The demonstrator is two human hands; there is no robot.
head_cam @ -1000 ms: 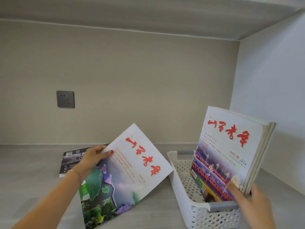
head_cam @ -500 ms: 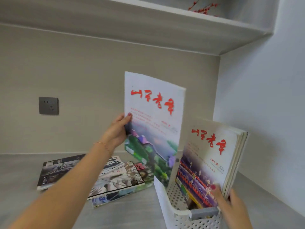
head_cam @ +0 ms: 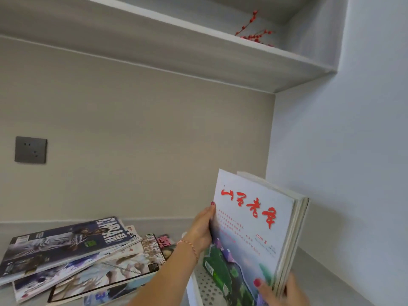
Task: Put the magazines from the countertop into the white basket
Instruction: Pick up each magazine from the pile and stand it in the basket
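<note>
A white magazine with red calligraphy and a green landscape (head_cam: 249,230) stands upright in the white perforated basket (head_cam: 205,288), at the front of a stack of like magazines (head_cam: 295,235). My left hand (head_cam: 202,228) grips its left edge. My right hand (head_cam: 280,292) holds the bottom right corner of the stack, thumb on the front cover. Only the basket's left wall and rim show at the bottom edge. A loose pile of several magazines (head_cam: 72,255) lies on the countertop to the left.
A grey countertop (head_cam: 320,274) runs to a side wall on the right. A dark wall socket (head_cam: 31,149) sits on the back wall. A shelf (head_cam: 198,51) overhead carries a red berry sprig (head_cam: 254,32).
My left hand has carried the landscape magazine right and down against the front of the stack in the basket. The view has tilted up and right.
</note>
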